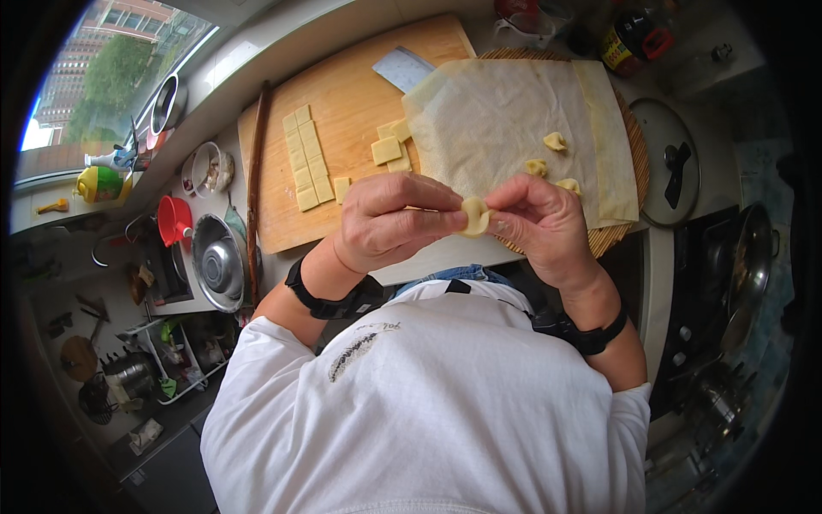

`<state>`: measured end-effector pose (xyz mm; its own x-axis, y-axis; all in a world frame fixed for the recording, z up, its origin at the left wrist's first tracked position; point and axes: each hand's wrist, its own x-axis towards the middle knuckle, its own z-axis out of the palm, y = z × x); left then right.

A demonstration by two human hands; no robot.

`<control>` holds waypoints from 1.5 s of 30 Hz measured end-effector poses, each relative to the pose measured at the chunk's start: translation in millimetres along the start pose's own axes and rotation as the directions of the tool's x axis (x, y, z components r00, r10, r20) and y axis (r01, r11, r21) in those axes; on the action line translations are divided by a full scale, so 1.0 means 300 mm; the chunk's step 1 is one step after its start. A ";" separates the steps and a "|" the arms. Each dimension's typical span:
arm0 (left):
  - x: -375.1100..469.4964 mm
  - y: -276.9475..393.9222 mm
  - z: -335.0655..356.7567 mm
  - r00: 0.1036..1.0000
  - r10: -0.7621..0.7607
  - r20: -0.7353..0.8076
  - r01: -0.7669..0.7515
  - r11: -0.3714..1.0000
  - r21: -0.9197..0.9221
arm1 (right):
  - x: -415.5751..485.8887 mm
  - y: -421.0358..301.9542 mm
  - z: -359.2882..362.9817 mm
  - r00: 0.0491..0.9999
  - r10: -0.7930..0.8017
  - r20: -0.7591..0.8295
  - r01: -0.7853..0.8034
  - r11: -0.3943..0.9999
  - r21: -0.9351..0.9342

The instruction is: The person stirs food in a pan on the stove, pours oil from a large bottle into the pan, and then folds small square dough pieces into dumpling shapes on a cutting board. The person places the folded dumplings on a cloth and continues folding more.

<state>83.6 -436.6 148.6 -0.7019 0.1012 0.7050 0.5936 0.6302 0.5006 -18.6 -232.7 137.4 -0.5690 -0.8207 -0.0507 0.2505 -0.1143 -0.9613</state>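
Note:
Between the fingertips of both hands is a small folded piece of yellow dough [476,218]. My left hand [398,218] pinches its left side, and my right hand [542,225] pinches its right side. Beyond the hands, a few shaped dough pieces [555,141] rest on a pale cloth [494,109] spread over a round woven tray [621,232]. Flat dough squares [386,151] lie loosely stacked on the wooden board [359,83], left of the cloth. Farther left, more squares [307,157] sit in two close rows.
A cleaver [403,69] lies at the board's back, partly under the cloth. A wooden rolling pin [258,167] lies along the board's left edge. Metal bowls [218,262] and a red ladle [173,220] are at left. A glass lid [656,160] and a stove [693,289] are at right.

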 end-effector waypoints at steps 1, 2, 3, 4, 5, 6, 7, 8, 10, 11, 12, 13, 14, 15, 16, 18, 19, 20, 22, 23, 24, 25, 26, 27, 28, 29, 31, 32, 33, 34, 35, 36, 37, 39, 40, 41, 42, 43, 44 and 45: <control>0.006 -0.001 0.005 1.000 0.008 -0.007 -0.008 1.000 -0.021 | 0.000 0.000 -0.002 1.000 -0.012 -0.003 0.012 1.000 -0.014; 0.011 -0.002 0.010 1.000 0.015 -0.015 -0.016 0.999 -0.042 | -0.001 0.001 -0.005 1.000 -0.024 -0.006 0.024 0.999 -0.027; 0.015 -0.001 0.016 1.000 0.020 -0.015 -0.021 0.999 -0.046 | -0.003 0.000 -0.010 0.999 -0.034 -0.012 0.033 0.997 -0.064; 0.020 -0.001 0.021 1.000 0.025 -0.015 -0.026 0.998 -0.051 | -0.006 -0.001 -0.015 0.999 -0.043 -0.018 0.041 0.994 -0.101; 0.023 -0.002 0.026 0.999 0.030 -0.014 -0.031 0.998 -0.057 | -0.010 -0.001 -0.020 0.998 -0.052 -0.025 0.048 0.989 -0.137; 0.024 -0.001 0.029 0.999 0.035 -0.002 -0.035 0.998 -0.052 | -0.013 0.001 -0.023 0.998 -0.055 -0.026 0.051 0.990 -0.130; 0.026 -0.004 0.033 0.999 0.040 0.009 -0.039 0.998 -0.050 | -0.014 0.003 -0.026 0.998 -0.058 -0.029 0.054 0.991 -0.123; 0.026 -0.010 0.042 0.999 0.041 0.021 -0.040 0.998 -0.054 | -0.017 0.005 -0.033 0.998 -0.060 -0.035 0.055 0.991 -0.119; 0.023 -0.024 0.062 0.999 0.044 0.030 -0.043 0.998 -0.036 | -0.024 0.014 -0.046 0.997 -0.043 -0.058 0.035 0.989 -0.141; 0.020 -0.033 0.072 0.999 0.041 0.036 -0.040 0.999 -0.026 | -0.026 0.021 -0.053 0.997 -0.036 -0.069 0.025 0.988 -0.152; 0.016 -0.042 0.083 0.998 0.030 0.047 -0.029 0.999 -0.019 | -0.028 0.031 -0.059 0.996 -0.035 -0.087 0.021 0.987 -0.158; 0.012 -0.049 0.093 0.998 0.015 0.061 -0.015 1.000 -0.007 | -0.029 0.040 -0.072 0.996 -0.005 -0.094 -0.008 0.989 -0.146; 0.007 -0.056 0.103 0.997 0.000 0.074 -0.001 1.000 0.008 | -0.030 0.053 -0.088 0.995 0.024 -0.098 -0.037 0.990 -0.134; 0.004 -0.064 0.118 0.995 -0.034 0.093 0.033 0.999 0.014 | -0.031 0.068 -0.106 0.995 0.038 -0.093 -0.050 0.991 -0.122; 0.004 -0.073 0.135 0.991 -0.068 0.112 0.066 0.998 0.021 | -0.034 0.086 -0.126 0.989 0.044 -0.139 -0.062 0.990 -0.128; -0.001 -0.082 0.172 0.980 -0.171 0.104 0.168 0.985 0.037 | -0.047 0.131 -0.180 0.977 0.019 -0.210 -0.049 0.989 -0.139; -0.005 -0.082 0.197 0.968 -0.239 0.078 0.236 0.971 0.044 | -0.045 0.156 -0.224 0.967 -0.009 -0.254 -0.033 0.987 -0.159; -0.009 -0.085 0.216 0.943 -0.327 0.061 0.324 0.944 0.056 | -0.042 0.181 -0.277 0.932 0.016 -0.363 -0.080 0.984 -0.162; -0.023 -0.105 0.212 0.944 -0.322 0.076 0.317 0.946 0.065 | -0.036 0.232 -0.394 0.859 0.009 -0.513 -0.140 0.966 -0.218; -0.031 -0.117 0.207 0.941 -0.325 0.092 0.319 0.945 0.074 | -0.034 0.257 -0.454 0.820 -0.003 -0.572 -0.180 0.948 -0.263; -0.044 -0.117 0.206 0.931 -0.354 0.083 0.349 0.934 0.076 | -0.035 0.281 -0.507 0.804 -0.041 -0.593 -0.228 0.900 -0.371; -0.056 -0.118 0.207 0.920 -0.383 0.088 0.378 0.923 0.069 | -0.036 0.306 -0.551 0.801 -0.058 -0.596 -0.275 0.848 -0.454; -0.068 -0.117 0.207 0.906 -0.413 0.094 0.408 0.910 0.069 | -0.036 0.332 -0.586 0.800 -0.073 -0.595 -0.321 0.787 -0.527; -0.079 -0.117 0.205 0.895 -0.435 0.101 0.429 0.900 0.074 | -0.036 0.357 -0.609 0.791 -0.069 -0.607 -0.385 0.715 -0.583; -0.086 -0.118 0.205 0.883 -0.455 0.112 0.451 0.890 0.067 | -0.036 0.379 -0.624 0.799 -0.104 -0.593 -0.368 0.695 -0.618; -0.088 -0.122 0.205 0.880 -0.459 0.120 0.451 0.888 0.087 | -0.037 0.397 -0.634 0.797 -0.121 -0.592 -0.375 0.670 -0.641; -0.087 -0.129 0.211 0.877 -0.459 0.143 0.444 0.887 0.124 | -0.050 0.414 -0.649 0.805 -0.145 -0.576 -0.387 0.608 -0.693; -0.084 -0.130 0.217 0.869 -0.471 0.151 0.458 0.882 0.114 | -0.055 0.416 -0.655 0.815 -0.154 -0.558 -0.388 0.571 -0.724; -0.079 -0.132 0.224 0.861 -0.483 0.160 0.472 0.876 0.103 | -0.059 0.415 -0.658 0.825 -0.169 -0.539 -0.382 0.534 -0.754; -0.074 -0.133 0.232 0.853 -0.494 0.169 0.486 0.869 0.092 | -0.064 0.414 -0.659 0.837 -0.163 -0.523 -0.371 0.533 -0.760; -0.066 -0.135 0.240 0.845 -0.504 0.181 0.496 0.864 0.089 | -0.070 0.410 -0.658 0.847 -0.165 -0.506 -0.355 0.533 -0.768; -0.057 -0.141 0.248 0.837 -0.512 0.192 0.505 0.859 0.086 | -0.075 0.403 -0.658 0.859 -0.172 -0.481 -0.326 0.541 -0.775; -0.047 -0.147 0.258 0.830 -0.519 0.202 0.514 0.854 0.083 | -0.080 0.395 -0.658 0.864 -0.164 -0.476 -0.337 0.512 -0.790; -0.023 -0.168 0.277 0.805 -0.545 0.233 0.540 0.837 0.094 | -0.086 0.376 -0.657 0.880 -0.164 -0.445 -0.325 0.475 -0.818; -0.010 -0.181 0.287 0.788 -0.562 0.251 0.555 0.825 0.105 | -0.087 0.366 -0.655 0.875 -0.174 -0.451 -0.334 0.458 -0.824; 0.005 -0.197 0.299 0.767 -0.578 0.278 0.568 0.814 0.124 | -0.086 0.355 -0.652 0.871 -0.189 -0.453 -0.334 0.447 -0.830; 0.022 -0.217 0.316 0.741 -0.597 0.307 0.582 0.800 0.149 | -0.083 0.344 -0.650 0.867 -0.205 -0.455 -0.335 0.437 -0.835; 0.041 -0.239 0.336 0.719 -0.611 0.332 0.591 0.789 0.171 | -0.075 0.334 -0.648 0.869 -0.233 -0.438 -0.315 0.422 -0.850; 0.062 -0.266 0.364 0.705 -0.616 0.352 0.592 0.784 0.186 | -0.063 0.324 -0.647 0.869 -0.260 -0.420 -0.296 0.406 -0.865; 0.084 -0.294 0.400 0.676 -0.636 0.372 0.604 0.768 0.215 | -0.050 0.316 -0.644 0.870 -0.287 -0.402 -0.277 0.388 -0.879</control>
<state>-33.7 -397.3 62.1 -0.9985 -0.0461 -0.0282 -0.0526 0.7100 0.7022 -137.5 -123.1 -5.3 -0.8813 -0.4561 0.1234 -0.4331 0.6751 -0.5972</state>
